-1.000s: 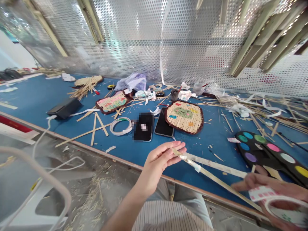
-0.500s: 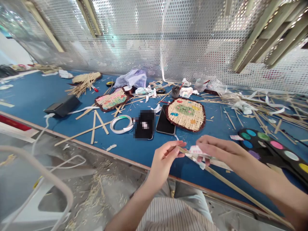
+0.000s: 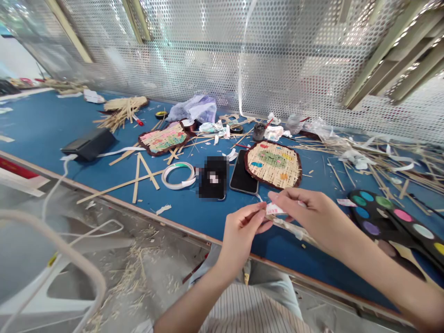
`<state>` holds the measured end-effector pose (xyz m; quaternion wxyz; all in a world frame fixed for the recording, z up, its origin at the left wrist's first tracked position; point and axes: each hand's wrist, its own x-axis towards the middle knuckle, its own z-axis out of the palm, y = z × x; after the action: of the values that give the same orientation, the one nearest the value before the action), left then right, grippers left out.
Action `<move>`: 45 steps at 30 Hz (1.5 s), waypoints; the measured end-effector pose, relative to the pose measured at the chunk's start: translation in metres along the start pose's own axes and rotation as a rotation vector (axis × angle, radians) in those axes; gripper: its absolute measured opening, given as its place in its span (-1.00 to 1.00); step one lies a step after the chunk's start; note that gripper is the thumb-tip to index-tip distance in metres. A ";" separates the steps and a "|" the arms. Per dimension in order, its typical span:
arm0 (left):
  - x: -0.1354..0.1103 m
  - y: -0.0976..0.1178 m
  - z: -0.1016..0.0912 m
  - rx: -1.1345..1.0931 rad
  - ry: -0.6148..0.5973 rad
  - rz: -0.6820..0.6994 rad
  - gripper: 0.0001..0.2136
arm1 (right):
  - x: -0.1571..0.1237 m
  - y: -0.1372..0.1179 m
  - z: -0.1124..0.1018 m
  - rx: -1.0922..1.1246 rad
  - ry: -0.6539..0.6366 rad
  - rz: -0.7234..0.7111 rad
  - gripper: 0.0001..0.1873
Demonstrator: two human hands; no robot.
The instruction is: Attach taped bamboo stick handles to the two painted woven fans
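I had the left hand (image 3: 241,236) and right hand (image 3: 308,215) together just inside the front edge of the worktop (image 3: 52,129), over a thin bamboo strip (image 3: 289,225) bound with white tape (image 3: 275,209). The left grip was nearly closed, pinching the strip's end; the right made a narrow pinch on a loose tab of tape. The strip looked light and stiff but liable to split, the tape soft and clingy, so I judged the bound end the safest hold.

Left hand (image 3: 241,238) pinches the end of a bamboo strip (image 3: 293,230); right hand (image 3: 307,215) holds a piece of white tape (image 3: 275,209) against it. Both are over the blue table (image 3: 305,268), just below a woven bamboo mat (image 3: 273,164).
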<state>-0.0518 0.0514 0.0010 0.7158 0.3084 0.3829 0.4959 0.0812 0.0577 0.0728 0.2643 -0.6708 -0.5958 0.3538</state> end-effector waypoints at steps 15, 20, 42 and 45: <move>0.001 -0.004 -0.001 -0.150 0.058 -0.011 -0.70 | -0.008 0.006 0.005 -0.295 0.182 -0.135 -0.58; 0.002 -0.004 -0.001 -0.191 0.072 -0.037 -0.74 | -0.011 0.012 0.004 -0.402 0.236 -0.089 -0.58; -0.013 -0.010 0.004 -0.141 0.151 0.195 -0.61 | -0.059 0.031 0.010 -0.585 0.584 -0.513 -0.72; -0.017 -0.013 0.005 -0.128 0.176 0.244 -0.63 | -0.069 0.033 0.010 -0.636 0.636 -0.491 -0.73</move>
<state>-0.0452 0.0310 -0.0030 0.6322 0.2618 0.3717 0.6274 0.0909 -0.0161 0.0516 0.2906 -0.6326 -0.7043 -0.1391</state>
